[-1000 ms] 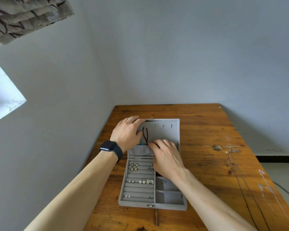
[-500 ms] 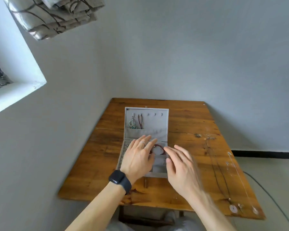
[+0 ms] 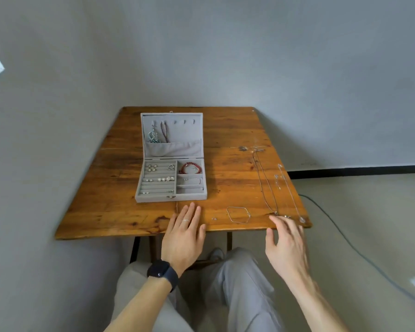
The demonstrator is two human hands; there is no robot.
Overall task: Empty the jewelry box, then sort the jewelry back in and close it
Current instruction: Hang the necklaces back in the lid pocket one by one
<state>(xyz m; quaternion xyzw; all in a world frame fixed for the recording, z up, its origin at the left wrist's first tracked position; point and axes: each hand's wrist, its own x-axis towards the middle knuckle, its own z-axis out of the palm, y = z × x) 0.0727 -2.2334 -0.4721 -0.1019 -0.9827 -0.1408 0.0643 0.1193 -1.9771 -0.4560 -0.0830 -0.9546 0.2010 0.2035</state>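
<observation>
Jewelry box (image 3: 151,198) open; right hand (image 3: 288,245) possibly touching necklace (image 3: 264,190).

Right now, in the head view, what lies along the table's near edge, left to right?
Left hand → small stud → chain bracelet → right hand.

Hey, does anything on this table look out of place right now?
Yes. Several pieces lie outside the open jewelry box: long necklaces stretched along the table's right side, one pendant very near the front corner, a thin bracelet by the front edge, and tiny studs beside it.
</observation>
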